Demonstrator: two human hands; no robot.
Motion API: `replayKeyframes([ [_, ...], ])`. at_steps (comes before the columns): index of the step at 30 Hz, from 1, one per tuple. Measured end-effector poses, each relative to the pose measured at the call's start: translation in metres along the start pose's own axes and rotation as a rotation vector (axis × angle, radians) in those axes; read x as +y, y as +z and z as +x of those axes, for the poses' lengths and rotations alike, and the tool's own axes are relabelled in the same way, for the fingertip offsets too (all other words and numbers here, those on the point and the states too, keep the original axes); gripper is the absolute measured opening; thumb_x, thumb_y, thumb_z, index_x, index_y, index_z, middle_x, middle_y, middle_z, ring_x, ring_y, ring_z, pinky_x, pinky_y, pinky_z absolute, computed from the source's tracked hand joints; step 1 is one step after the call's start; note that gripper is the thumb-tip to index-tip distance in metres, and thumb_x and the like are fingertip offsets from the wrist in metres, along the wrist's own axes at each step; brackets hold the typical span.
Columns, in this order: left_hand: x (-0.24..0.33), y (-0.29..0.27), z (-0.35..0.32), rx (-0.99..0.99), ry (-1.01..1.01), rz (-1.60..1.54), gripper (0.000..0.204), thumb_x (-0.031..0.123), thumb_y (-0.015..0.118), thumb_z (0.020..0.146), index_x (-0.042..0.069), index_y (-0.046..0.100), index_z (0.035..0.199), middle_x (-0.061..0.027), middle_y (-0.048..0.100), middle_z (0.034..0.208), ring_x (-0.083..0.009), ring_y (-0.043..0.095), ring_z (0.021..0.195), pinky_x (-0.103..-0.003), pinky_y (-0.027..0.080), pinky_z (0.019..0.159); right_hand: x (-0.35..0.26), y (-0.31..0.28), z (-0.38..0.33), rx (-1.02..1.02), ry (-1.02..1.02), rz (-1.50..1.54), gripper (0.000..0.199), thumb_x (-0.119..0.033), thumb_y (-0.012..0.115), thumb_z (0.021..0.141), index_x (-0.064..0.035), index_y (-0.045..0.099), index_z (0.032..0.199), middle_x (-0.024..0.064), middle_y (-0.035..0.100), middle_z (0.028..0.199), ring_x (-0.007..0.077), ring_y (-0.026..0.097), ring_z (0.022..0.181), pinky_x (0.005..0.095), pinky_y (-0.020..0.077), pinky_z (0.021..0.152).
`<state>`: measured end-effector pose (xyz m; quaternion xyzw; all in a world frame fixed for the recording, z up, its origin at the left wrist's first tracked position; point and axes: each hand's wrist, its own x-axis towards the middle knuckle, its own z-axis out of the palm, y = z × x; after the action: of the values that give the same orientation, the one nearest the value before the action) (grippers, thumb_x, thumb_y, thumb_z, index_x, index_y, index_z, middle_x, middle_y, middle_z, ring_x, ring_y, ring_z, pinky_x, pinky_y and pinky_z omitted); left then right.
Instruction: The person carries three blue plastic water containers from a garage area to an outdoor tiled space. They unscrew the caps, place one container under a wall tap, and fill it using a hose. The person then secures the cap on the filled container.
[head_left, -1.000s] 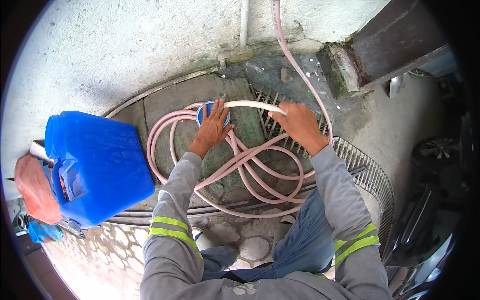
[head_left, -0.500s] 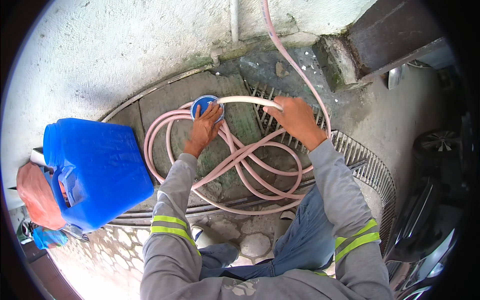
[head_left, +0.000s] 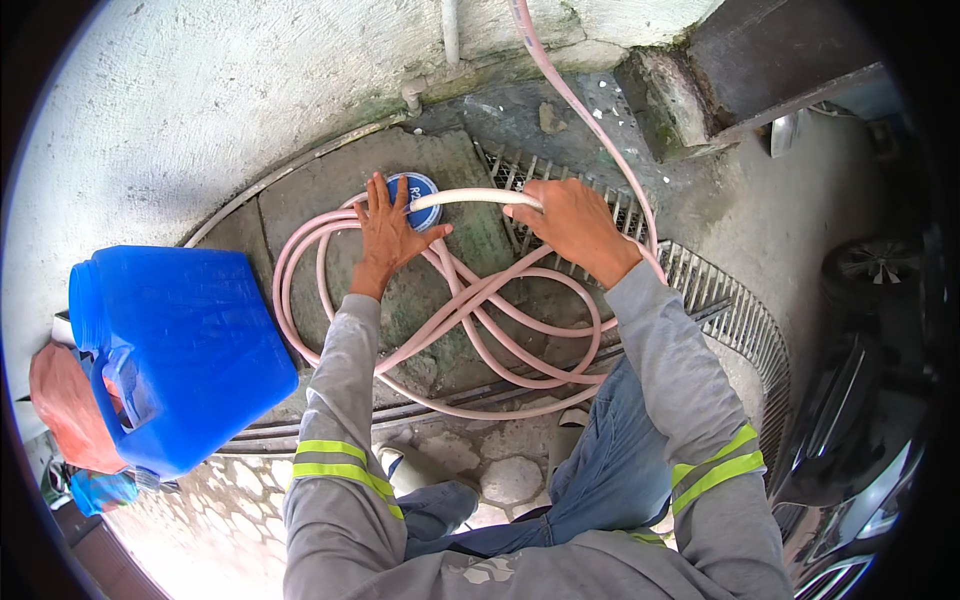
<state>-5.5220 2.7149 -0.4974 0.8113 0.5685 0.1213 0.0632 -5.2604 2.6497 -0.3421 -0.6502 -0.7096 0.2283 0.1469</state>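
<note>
Over the coiled pink hose (head_left: 470, 310), left hand (head_left: 388, 232) presses flat, fingers spread; right hand (head_left: 570, 225) grips its end.

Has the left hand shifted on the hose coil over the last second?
Yes. The left hand slid leftward off the blue round cap, which it mostly covered before; it now lies flat beside it.

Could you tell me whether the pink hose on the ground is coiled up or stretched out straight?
Coiled: the pink hose lies in overlapping loops on the ground.
</note>
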Motion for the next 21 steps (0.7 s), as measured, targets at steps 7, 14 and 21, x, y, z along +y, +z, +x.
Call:
replayKeyframes([
  [7,-0.015,-0.008,0.026,0.104,-0.319,-0.778,0.077,0.053,0.072,0.076,0.005,0.055,0.133,-0.0219,0.053,0.126,-0.0353,0.05,0.117,-0.046,0.04,0.102,-0.013,-0.007,0.007,0.014,-0.044,0.085,0.036,-0.038,0.066,0.092,-0.002,0.068,0.086,0.0156,0.055,0.056,0.0319,0.053,0.049,0.0437,0.0386,0.05],
  [14,-0.041,-0.023,0.022,0.164,-0.592,-2.159,0.048,0.031,0.058,0.092,-0.002,0.053,0.126,-0.0154,0.064,0.119,-0.0269,0.066,0.102,-0.04,0.054,0.091,-0.017,-0.008,0.012,0.152,-0.043,0.06,0.037,-0.038,0.065,0.092,-0.0013,0.064,0.084,0.0174,0.054,0.054,0.0358,0.056,0.05,0.0453,0.0419,0.05],
  [21,-0.026,0.002,0.029,0.329,-0.761,-1.413,0.025,0.014,0.066,0.091,-0.005,0.065,0.106,-0.0112,0.07,0.097,-0.0204,0.068,0.084,-0.033,0.054,0.075,-0.026,-0.012,0.01,0.109,0.015,0.009,0.036,-0.037,0.066,0.091,-0.0017,0.065,0.086,0.0195,0.059,0.058,0.0399,0.06,0.056,0.0479,0.0459,0.054],
])
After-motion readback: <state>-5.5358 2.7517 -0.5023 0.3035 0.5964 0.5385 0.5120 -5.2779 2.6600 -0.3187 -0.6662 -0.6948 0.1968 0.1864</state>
